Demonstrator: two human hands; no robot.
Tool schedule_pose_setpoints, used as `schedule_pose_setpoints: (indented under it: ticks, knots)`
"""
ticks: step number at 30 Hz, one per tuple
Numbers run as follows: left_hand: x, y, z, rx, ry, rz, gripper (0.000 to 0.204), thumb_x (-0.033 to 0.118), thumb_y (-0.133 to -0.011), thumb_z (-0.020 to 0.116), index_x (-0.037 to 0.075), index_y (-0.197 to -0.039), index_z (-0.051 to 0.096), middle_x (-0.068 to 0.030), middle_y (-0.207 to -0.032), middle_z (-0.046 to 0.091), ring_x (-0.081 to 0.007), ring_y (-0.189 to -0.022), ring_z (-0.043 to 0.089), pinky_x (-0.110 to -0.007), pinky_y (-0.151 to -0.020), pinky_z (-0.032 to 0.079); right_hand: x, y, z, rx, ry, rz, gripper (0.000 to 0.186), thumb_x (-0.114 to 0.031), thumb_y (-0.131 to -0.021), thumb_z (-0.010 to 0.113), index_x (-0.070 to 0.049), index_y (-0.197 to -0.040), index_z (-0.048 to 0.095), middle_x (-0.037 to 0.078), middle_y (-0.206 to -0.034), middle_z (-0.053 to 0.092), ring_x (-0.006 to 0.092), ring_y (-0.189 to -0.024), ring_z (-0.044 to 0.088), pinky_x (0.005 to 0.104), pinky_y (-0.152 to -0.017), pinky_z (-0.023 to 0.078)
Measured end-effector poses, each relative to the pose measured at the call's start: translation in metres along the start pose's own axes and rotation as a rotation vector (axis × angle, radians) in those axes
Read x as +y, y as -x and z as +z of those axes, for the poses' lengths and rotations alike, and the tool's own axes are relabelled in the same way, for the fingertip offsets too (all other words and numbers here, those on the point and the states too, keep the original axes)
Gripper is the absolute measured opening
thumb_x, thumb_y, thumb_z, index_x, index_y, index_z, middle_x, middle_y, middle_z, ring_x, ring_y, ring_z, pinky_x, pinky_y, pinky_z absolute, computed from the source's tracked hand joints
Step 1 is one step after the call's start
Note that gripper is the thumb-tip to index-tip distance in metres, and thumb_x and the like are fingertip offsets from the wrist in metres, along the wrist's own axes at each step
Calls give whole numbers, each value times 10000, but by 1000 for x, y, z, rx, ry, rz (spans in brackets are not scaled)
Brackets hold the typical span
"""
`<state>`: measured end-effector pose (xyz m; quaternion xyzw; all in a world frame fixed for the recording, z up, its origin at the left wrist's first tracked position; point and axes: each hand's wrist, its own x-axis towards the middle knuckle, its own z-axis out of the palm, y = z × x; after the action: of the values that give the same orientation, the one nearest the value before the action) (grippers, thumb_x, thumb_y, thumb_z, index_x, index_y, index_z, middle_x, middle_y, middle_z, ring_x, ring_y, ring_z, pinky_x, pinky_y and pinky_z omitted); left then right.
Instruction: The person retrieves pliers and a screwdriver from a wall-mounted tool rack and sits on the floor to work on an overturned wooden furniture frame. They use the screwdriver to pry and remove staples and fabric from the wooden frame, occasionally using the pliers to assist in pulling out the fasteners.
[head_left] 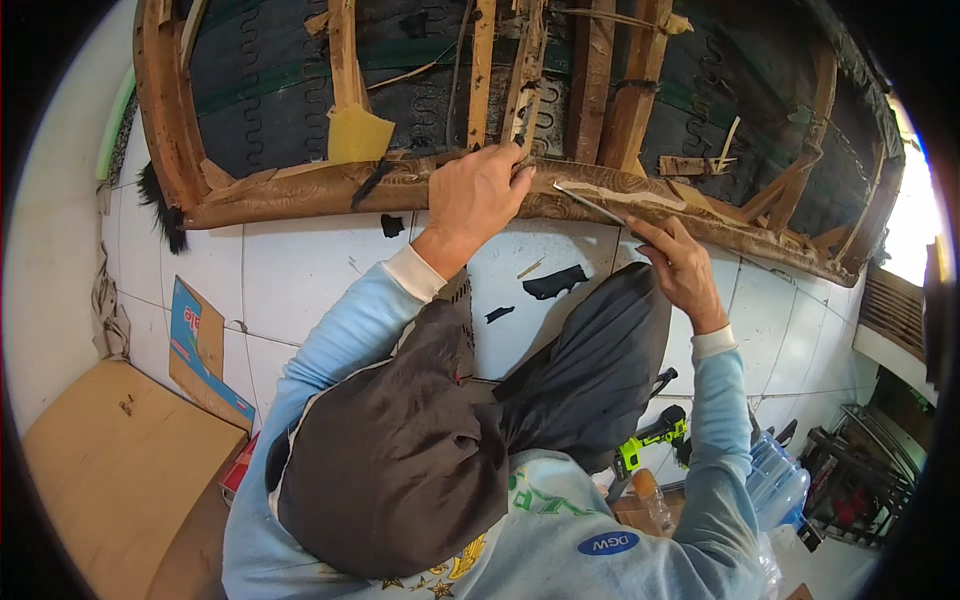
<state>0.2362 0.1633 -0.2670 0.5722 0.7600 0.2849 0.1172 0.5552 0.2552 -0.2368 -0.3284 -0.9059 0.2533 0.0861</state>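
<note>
An upturned sofa frame (345, 190) lies across the far side, its front rail wrapped in brown patterned covering. My left hand (473, 195) is closed over this rail, fingers across the top and thumb along the near face. In my right hand (683, 262) is a thin metal tool (592, 206) with a narrow shaft; my grip hides its handle, so its exact kind does not show. The tip touches the covering just right of my left hand. Beside it, a pale torn strip (625, 196) runs along the rail.
Black scraps (555, 282) lie on the white tiles under the rail. Yellow foam (360, 134) hangs on a wooden slat. Cardboard (120, 470) is at left; a green power tool (652, 440), a plastic bottle (655, 503) and a large blue water jug (778, 480) are at right.
</note>
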Motion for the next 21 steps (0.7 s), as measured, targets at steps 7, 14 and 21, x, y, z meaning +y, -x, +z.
schedule_pose_setpoints:
  ticks: [7, 14, 21]
  knots:
    - [0, -1, 2, 27, 21, 19, 281, 368, -962, 736, 92, -929, 701, -118, -854, 755, -395, -775, 725, -506, -656, 552, 1, 1, 1, -215, -366, 434, 331, -200, -1031, 677, -20, -1308, 693, 213, -1009, 755, 442, -864, 715, 503, -760, 548]
    - [-5, 2, 0, 38, 21, 32, 279, 372, -968, 733, 97, -938, 693, -108, -857, 750, -392, -793, 725, -507, -656, 547, -15, 19, 55, 62, -295, 396, 353, -363, -1092, 615, -29, -1106, 728, 86, -680, 629, 187, -587, 613, 364, -584, 487]
    - [-2, 4, 6, 33, 36, 26, 277, 387, -962, 744, 111, -955, 713, -95, -849, 743, -382, -789, 721, -497, -639, 533, -42, 50, 159, -115, -1796, 730, 686, -669, -1110, 404, -59, -915, 649, -37, -581, 436, 105, -488, 425, 269, -473, 339]
